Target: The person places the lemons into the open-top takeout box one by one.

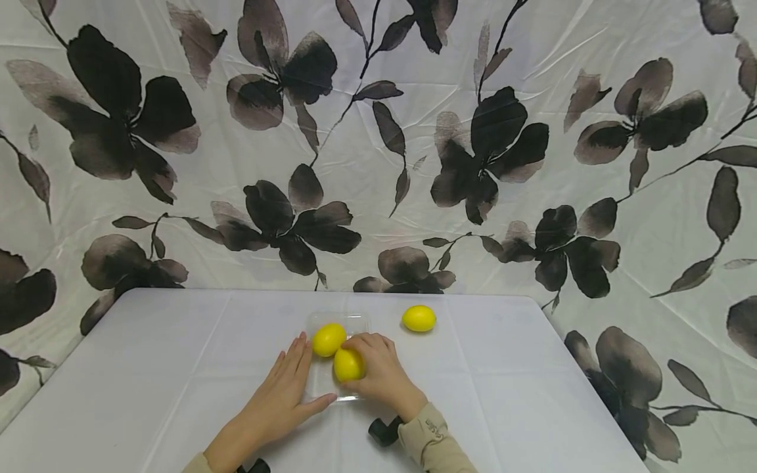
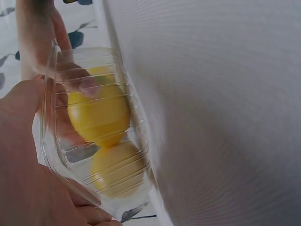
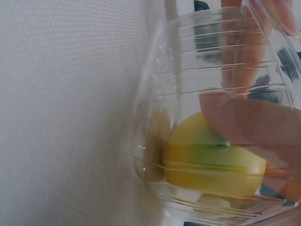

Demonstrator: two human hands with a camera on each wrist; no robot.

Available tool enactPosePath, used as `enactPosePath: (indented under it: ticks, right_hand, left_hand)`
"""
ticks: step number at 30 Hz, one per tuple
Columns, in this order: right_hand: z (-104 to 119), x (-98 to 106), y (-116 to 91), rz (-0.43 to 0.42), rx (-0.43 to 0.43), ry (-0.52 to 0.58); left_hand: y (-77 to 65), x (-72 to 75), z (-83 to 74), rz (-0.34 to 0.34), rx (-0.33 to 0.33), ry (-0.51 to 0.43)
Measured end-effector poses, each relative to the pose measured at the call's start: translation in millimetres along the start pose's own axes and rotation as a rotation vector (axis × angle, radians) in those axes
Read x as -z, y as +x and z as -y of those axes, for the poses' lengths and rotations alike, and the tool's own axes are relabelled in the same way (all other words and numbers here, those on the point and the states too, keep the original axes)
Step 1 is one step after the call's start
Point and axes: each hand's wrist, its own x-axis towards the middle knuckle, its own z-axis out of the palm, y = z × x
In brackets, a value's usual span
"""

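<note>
A clear plastic tray (image 1: 322, 387) with ribbed walls stands on the table, holding two yellow lemons. The far lemon (image 1: 328, 339) lies in its back part, against the near lemon (image 1: 349, 364). My right hand (image 1: 381, 371) grips the near lemon between thumb and fingers, inside the tray. Along the tray's left side rests my left hand (image 1: 284, 397), fingers straight and thumb at the front rim. Through the wall in the left wrist view, both lemons (image 2: 99, 115) show side by side. In the right wrist view, my right thumb (image 3: 254, 122) presses on the held lemon (image 3: 211, 165).
A third lemon (image 1: 418, 318) lies on the white table (image 1: 491, 368), behind and to the right of the tray. A floral cloth (image 1: 378, 144) hangs behind the table's far edge. Dark wrist devices (image 1: 384, 431) sit at both wrists.
</note>
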Motion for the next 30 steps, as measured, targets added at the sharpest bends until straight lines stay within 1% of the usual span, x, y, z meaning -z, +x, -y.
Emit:
enactPosePath:
  ticks: [6,10,12,14,16,20,23,26,30]
  right_hand:
    - [0,1,1,0.01,0.006,0.007]
    - [-1,2,2,0.033,-0.006,0.024]
    - [-3,2,3,0.046,-0.023,0.058]
    - [-4,4,4,0.046,-0.038,0.127]
    - [-7,5,5,0.024,-0.047,0.213]
    - [-15,9,7,-0.076,-0.052,0.413]
    - [-22,13,11,-0.189,-0.068,0.527]
    - [-29,17,15,-0.312,-0.121,0.588]
    - [-41,18,19,-0.54,-0.175,0.619]
  left_hand:
    - [0.3,0.9,-0.5,0.004,0.0,-0.007]
    - [0.1,0.8,0.9,0.009,-0.005,-0.002]
    - [0.1,0.5,1.7,0.009,-0.008,0.004]
    - [0.3,0.5,2.3,0.011,-0.011,0.005]
    - [0.6,0.6,2.6,0.012,-0.011,0.006]
    - [0.9,0.8,2.4,0.017,-0.004,-0.001]
    - [0.5,-0.1,2.4,0.008,-0.002,0.007]
    - [-0.4,-1.1,2.3,-0.008,-0.007,0.008]
    - [-1.5,-2.0,1.8,-0.017,-0.014,-0.003]
